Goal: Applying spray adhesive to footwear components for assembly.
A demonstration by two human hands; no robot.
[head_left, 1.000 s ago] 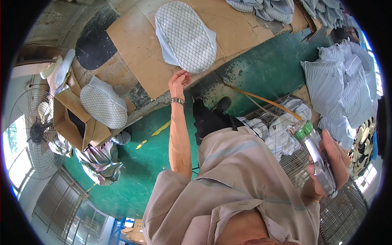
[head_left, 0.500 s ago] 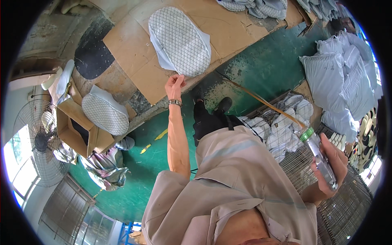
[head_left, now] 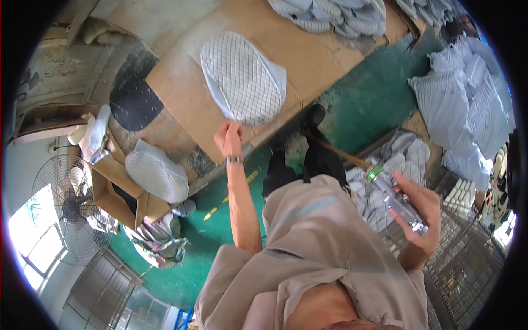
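Observation:
A white oval pad (head_left: 245,77) with a dark diamond grid and pale blue-grey edging lies on a cardboard sheet (head_left: 184,102) on the workbench. At its near edge is my left hand (head_left: 229,140), fingers pinched together; whatever sits between the fingertips is too small to make out. Off to the right, my right hand (head_left: 423,209) wraps round a silver tool (head_left: 399,202) with a green collar. From the collar a long brown rod or hose (head_left: 346,157) runs toward the bench; its far end is hidden behind my leg.
Another gridded pad (head_left: 157,170) lies by an open cardboard box (head_left: 129,192) on the left, near a caged fan (head_left: 71,209). More pads (head_left: 335,14) are heaped at the far side. Stuffed white sacks (head_left: 445,99) and wire racks (head_left: 462,264) stand right.
The tool in my right hand has swung left and toward my body. My left hand stays closed at the pad's near edge. One foot has shifted toward the bench; the view has shifted slightly.

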